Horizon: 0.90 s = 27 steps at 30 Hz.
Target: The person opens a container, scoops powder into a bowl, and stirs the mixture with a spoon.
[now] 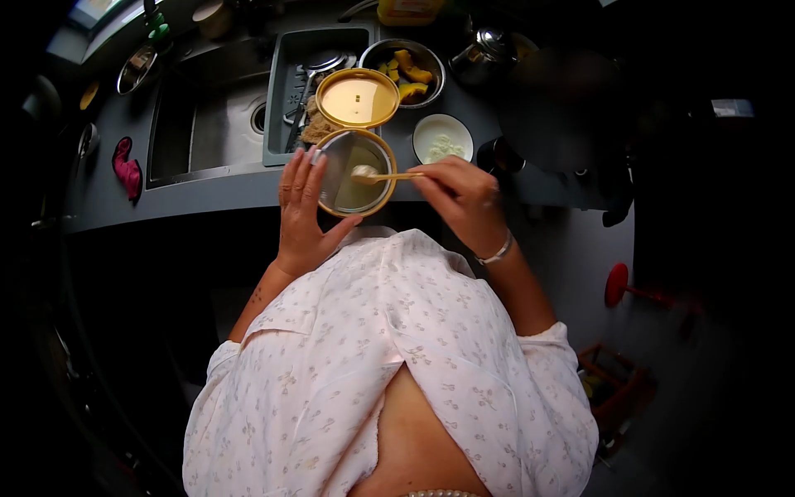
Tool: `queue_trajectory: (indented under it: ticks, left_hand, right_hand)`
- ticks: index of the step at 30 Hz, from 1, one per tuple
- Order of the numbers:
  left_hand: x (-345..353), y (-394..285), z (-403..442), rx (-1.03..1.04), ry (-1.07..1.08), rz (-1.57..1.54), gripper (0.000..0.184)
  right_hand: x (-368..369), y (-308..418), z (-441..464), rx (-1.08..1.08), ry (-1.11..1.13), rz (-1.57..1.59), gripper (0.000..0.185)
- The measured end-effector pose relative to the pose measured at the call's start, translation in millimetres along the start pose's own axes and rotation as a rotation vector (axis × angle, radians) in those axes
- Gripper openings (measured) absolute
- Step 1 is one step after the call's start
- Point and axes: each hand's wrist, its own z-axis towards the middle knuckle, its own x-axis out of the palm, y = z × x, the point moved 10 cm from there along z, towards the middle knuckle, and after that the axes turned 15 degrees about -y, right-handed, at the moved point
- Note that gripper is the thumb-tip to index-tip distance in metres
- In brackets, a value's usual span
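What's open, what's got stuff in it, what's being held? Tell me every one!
tub: open
silver seal: partly covering the opening
lid: off the opening
spoon: held, loaded
white bowl: part-filled
metal bowl: holding yellow pieces
left hand: holding the tub
right hand: gripping the spoon

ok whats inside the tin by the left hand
A pale surface shows in the tin, the loaded spoon over or in it. Foil covers the left part, so what lies under that can't be seen.
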Motion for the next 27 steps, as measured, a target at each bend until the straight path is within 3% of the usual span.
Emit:
queue_trajectory:
  ticks: [2,4,5,8,13,17,19,21,27]
  left_hand:
    - [8,-7,-3,0.06,0.0,-0.051,0.077]
    - [6,-28,-1,0.117,-0.02,-0.095,0.054]
    - [6,-29,-3,0.111,-0.031,-0.077,0.054]
    - [19,-33,-5,0.106,0.061,-0.151,0.042]
    - [33,-38,-13,0.141,0.21,-0.043,0.035]
    - [37,-37,-18,0.144,0.196,0.03,0.035]
    - [35,-38,-18,0.149,0.16,0.022,0.033]
    - [35,-38,-20,0.146,0.136,0.033,0.032]
    - [29,-40,-22,0.12,0.078,0.046,0.034]
  right_hand:
    - [-20,-13,-5,0.074,-0.099,0.035,0.012]
    - [-34,-49,-15,0.36,-0.213,0.132,0.015]
    - [-36,-53,-15,0.375,-0.274,0.272,0.016]
    - [-30,-52,-14,0.394,-0.248,0.307,0.015]
    - [8,-52,-19,0.436,-0.143,0.424,0.018]
    - [54,-77,-41,0.742,-0.019,0.601,0.019]
    - [58,-78,-41,0.704,-0.018,0.595,0.022]
    - [78,-89,-52,0.881,0.061,0.713,0.026]
    - [93,-90,-51,0.868,0.133,0.715,0.027]
